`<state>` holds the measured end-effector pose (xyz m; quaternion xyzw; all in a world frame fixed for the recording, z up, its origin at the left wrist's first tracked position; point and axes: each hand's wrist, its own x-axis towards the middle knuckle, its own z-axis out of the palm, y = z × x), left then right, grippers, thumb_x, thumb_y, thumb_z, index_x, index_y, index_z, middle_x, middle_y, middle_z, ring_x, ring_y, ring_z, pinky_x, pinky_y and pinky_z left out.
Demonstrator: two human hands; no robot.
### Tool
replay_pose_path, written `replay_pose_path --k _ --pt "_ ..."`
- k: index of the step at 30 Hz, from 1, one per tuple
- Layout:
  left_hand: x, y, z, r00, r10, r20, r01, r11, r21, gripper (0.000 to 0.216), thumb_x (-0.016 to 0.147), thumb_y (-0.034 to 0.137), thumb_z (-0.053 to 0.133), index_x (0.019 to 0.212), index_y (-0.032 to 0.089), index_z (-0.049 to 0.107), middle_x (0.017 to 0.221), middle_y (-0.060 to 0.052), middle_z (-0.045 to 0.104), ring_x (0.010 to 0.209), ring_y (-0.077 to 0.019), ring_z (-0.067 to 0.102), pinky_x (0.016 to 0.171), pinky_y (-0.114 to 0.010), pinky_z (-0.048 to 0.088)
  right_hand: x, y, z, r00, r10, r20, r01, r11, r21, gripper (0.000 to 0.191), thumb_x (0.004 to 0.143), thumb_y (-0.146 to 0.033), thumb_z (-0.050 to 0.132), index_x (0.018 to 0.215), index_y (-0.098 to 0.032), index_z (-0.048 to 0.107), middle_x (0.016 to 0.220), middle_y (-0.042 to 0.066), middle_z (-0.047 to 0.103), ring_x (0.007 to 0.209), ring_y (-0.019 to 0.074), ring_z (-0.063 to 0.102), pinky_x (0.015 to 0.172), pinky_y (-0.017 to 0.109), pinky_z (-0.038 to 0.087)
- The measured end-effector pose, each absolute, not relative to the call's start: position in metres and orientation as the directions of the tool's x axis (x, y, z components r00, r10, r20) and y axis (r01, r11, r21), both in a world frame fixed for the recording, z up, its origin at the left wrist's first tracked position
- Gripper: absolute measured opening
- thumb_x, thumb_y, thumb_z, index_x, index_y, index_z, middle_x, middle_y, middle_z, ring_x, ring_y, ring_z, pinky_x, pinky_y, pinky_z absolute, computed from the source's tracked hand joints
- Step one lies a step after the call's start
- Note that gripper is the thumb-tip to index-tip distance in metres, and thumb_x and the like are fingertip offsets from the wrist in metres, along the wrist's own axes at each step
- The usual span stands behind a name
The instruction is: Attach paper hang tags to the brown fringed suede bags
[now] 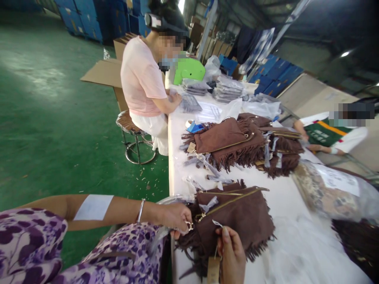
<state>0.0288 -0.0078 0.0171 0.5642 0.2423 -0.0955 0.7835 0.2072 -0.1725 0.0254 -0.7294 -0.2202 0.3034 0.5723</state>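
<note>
A brown suede fringed bag with a gold zip lies at the near edge of the white table. My left hand is closed in a pinch on a small gold ring or clasp at the bag's left end, with a strip of clear plastic under it. My right hand is closed on a thin string that carries a tan paper tag, hanging by the bag's lower fringe.
A pile of several more brown fringed bags lies further up the table, with clear plastic strips around it. A person in a pink top sits on a stool at the far end. Another person works at the right. Bagged goods lie on the right.
</note>
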Motion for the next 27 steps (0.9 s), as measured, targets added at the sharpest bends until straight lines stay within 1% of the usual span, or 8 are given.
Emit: replay_pose_path --k 4,6,10,12,15,19,23,27 --pt "0.025 0.005 0.022 0.866 0.062 -0.496 0.452 0.327 0.830 0.013 0.058 0.019 0.062 0.071 0.014 0.061 0.058 0.001 0.060 0.047 -0.0110 0.053 0.044 -0.019 0.042 0.197 -0.171 0.035 0.742 0.642 -0.193 -0.008 -0.279 -0.960 0.039 0.081 -0.056 0.063 0.090 -0.018 0.062 0.059 -0.005 0.049 0.051 0.0085 0.039 0.047 0.020 0.030" --pt "0.024 0.006 0.022 0.874 0.061 -0.481 0.436 0.338 0.834 0.012 0.058 0.019 0.060 0.069 0.014 0.061 0.059 0.001 0.061 0.048 -0.0113 0.054 0.045 -0.020 0.043 0.187 -0.173 0.042 0.739 0.646 -0.191 0.025 -0.310 -0.950 0.039 0.080 -0.057 0.063 0.089 -0.019 0.062 0.059 -0.006 0.047 0.053 0.0087 0.040 0.048 0.020 0.031" --pt "0.022 0.005 0.021 0.886 0.083 -0.457 0.393 0.393 0.832 0.029 0.058 0.017 0.060 0.087 0.015 0.061 0.063 0.001 0.064 0.048 -0.0126 0.056 0.043 -0.019 0.042 0.163 -0.174 0.051 0.700 0.698 -0.148 0.183 -0.376 -0.908 0.041 0.080 -0.060 0.059 0.085 -0.019 0.061 0.055 -0.007 0.044 0.049 0.0091 0.039 0.048 0.021 0.031" --pt "0.022 0.005 0.018 0.889 0.075 -0.451 0.386 0.407 0.828 0.037 0.059 0.015 0.059 0.096 0.016 0.060 0.063 0.002 0.064 0.046 -0.0122 0.055 0.041 -0.019 0.041 0.153 -0.172 0.053 0.692 0.714 -0.109 0.282 -0.406 -0.869 0.042 0.082 -0.062 0.055 0.083 -0.020 0.062 0.057 -0.006 0.050 0.050 0.0101 0.042 0.052 0.022 0.034" --pt "0.023 0.005 0.014 0.902 0.050 -0.429 0.375 0.404 0.834 0.041 0.061 0.014 0.058 0.102 0.017 0.059 0.064 0.003 0.064 0.044 -0.0107 0.053 0.041 -0.018 0.040 0.144 -0.167 0.054 0.705 0.708 -0.048 0.401 -0.453 -0.796 0.046 0.084 -0.066 0.047 0.082 -0.022 0.063 0.065 -0.002 0.061 0.058 0.0132 0.053 0.062 0.024 0.040" --pt "0.023 0.007 0.011 0.914 0.019 -0.406 0.358 0.434 0.827 0.041 0.063 0.014 0.060 0.104 0.018 0.057 0.066 0.004 0.065 0.046 -0.0102 0.054 0.041 -0.017 0.041 0.142 -0.163 0.055 0.711 0.703 -0.025 0.473 -0.503 -0.724 0.050 0.085 -0.068 0.042 0.084 -0.023 0.063 0.071 0.000 0.066 0.065 0.0159 0.059 0.065 0.024 0.041" --pt "0.023 0.007 0.013 0.912 0.004 -0.409 0.366 0.442 0.819 0.041 0.063 0.014 0.059 0.104 0.017 0.055 0.067 0.004 0.065 0.047 -0.0108 0.056 0.042 -0.018 0.042 0.143 -0.163 0.055 0.703 0.711 -0.029 0.519 -0.540 -0.662 0.045 0.087 -0.065 0.042 0.086 -0.024 0.062 0.075 0.001 0.067 0.069 0.0169 0.061 0.069 0.025 0.042" --pt "0.023 0.007 0.013 0.916 -0.013 -0.401 0.365 0.443 0.819 0.041 0.064 0.015 0.059 0.104 0.018 0.054 0.067 0.004 0.066 0.047 -0.0108 0.056 0.044 -0.018 0.044 0.138 -0.163 0.055 0.730 0.681 -0.059 0.519 -0.608 -0.601 0.041 0.088 -0.062 0.040 0.089 -0.026 0.061 0.079 0.001 0.068 0.073 0.0179 0.063 0.068 0.026 0.042"
